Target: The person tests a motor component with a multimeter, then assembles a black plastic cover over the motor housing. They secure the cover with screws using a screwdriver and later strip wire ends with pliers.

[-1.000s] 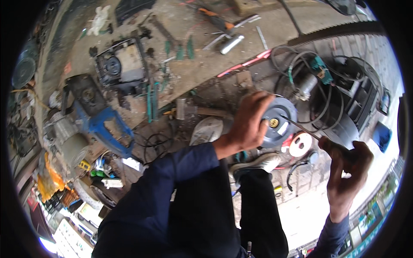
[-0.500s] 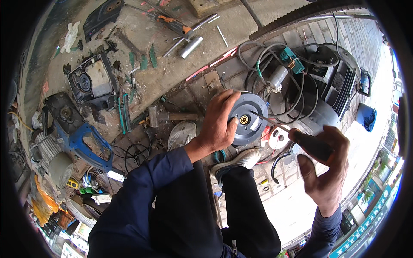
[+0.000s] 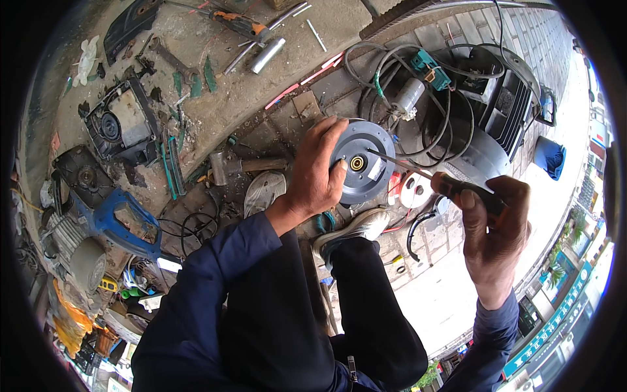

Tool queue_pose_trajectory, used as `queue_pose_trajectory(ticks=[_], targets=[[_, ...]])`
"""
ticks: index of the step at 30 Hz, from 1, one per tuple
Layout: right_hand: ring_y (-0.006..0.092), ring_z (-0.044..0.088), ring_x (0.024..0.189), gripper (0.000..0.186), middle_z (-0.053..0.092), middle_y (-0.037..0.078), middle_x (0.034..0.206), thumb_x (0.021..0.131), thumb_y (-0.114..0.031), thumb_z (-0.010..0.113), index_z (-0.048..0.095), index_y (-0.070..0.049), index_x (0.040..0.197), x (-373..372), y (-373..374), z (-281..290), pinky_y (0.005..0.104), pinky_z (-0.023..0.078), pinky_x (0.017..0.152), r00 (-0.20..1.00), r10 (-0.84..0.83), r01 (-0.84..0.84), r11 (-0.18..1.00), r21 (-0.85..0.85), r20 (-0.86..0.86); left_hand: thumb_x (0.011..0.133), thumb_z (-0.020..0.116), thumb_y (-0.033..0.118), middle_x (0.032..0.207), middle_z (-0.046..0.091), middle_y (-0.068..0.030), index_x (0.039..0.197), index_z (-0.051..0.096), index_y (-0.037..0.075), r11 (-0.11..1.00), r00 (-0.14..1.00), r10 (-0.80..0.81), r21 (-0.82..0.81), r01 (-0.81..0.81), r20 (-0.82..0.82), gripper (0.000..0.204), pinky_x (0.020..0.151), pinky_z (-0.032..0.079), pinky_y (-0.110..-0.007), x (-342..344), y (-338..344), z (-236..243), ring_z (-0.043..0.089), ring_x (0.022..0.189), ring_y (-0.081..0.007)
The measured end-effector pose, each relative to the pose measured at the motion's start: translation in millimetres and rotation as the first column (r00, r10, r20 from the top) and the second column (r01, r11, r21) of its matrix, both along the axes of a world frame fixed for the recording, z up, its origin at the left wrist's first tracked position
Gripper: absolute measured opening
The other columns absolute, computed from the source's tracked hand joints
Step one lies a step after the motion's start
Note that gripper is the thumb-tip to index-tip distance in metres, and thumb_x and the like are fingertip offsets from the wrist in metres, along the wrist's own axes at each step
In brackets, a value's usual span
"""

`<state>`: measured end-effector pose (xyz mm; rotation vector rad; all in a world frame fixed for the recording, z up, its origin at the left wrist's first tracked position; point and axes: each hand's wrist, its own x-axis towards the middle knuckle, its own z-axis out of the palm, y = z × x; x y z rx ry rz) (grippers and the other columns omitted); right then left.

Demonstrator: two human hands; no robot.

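Observation:
My left hand (image 3: 312,173) is closed on the rim of a round dark grey disc (image 3: 358,138) with a brass-coloured centre and a white label. The disc is held up above my shoes, its face turned toward me. From the right, my right hand (image 3: 499,245) grips the black and orange handle of a screwdriver (image 3: 465,192), thumb pressed against it. The shaft reaches across the disc's face, and its tip meets the disc just above the brass centre. Whether the tip sits in a screw or hole is too small to tell.
A hammer (image 3: 251,164) lies left of the disc. To the right stands a black motor (image 3: 486,111) with coiled cable and a silver cylinder (image 3: 408,97). A blue power tool (image 3: 127,219) and a dismantled housing (image 3: 124,121) lie left. Pliers-like orange tool (image 3: 243,25) rests on the ledge.
My right thumb has come up against the screwdriver handle, where before it stood apart from it. The whole view has shifted slightly; the left hand keeps its hold on the disc.

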<state>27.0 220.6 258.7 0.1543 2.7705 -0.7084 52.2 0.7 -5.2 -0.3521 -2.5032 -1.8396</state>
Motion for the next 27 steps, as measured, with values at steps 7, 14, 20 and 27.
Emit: queue_pose_trajectory(ticks=[7,14,20,27], targets=[[0.0195,0.077,0.079,0.049,0.084,0.017,0.104,0.100,-0.005,0.079,0.048,0.004,0.136,-3.3,-1.7,-5.8,0.0288,0.059,0.079,0.934,0.308,-0.315,0.949,-0.009,-0.181,0.091,0.063,0.004,0.154,0.052,-0.0294,0.157,0.048,-0.004,1.000,1.000,0.007,0.012,-0.006,-0.022,0.069,0.124,0.039,-0.054,0.1,0.7,-0.2,0.051,0.144,-0.0483],[0.0197,0.079,0.087,0.049,0.085,0.013,0.105,0.101,-0.016,0.083,0.050,0.003,0.133,-8.4,-2.7,-5.0,0.0295,0.059,0.084,0.909,0.358,-0.347,0.934,0.089,-0.214,0.100,0.059,0.012,0.158,0.050,-0.0291,0.158,0.047,-0.006,1.000,1.000,-0.010,-0.015,0.010,-0.011,0.063,0.127,0.037,-0.052,0.0,-0.4,0.1,0.049,0.149,-0.0455],[0.0179,0.075,0.080,0.038,0.080,0.015,0.090,0.108,-0.021,0.075,0.055,0.001,0.132,-7.7,-2.9,-3.6,0.0316,0.058,0.080,0.996,0.069,-0.068,0.997,0.021,-0.048,0.101,0.059,0.014,0.159,0.050,-0.0294,0.159,0.046,-0.007,1.000,1.000,-0.013,-0.013,0.013,0.000,0.062,0.127,0.038,-0.052,-0.7,-2.3,1.4,0.049,0.149,-0.0456],[0.0273,0.081,0.090,0.036,0.085,0.015,0.101,0.098,-0.001,0.079,0.051,0.000,0.121,-10.2,-8.8,-8.1,0.0343,0.060,0.092,0.940,0.275,-0.276,0.961,0.021,-0.202,0.102,0.059,0.015,0.158,0.050,-0.0299,0.158,0.048,-0.007,0.999,1.000,-0.014,-0.029,0.014,-0.002,0.061,0.126,0.039,-0.052,0.3,-1.0,2.0,0.050,0.148,-0.0455]])
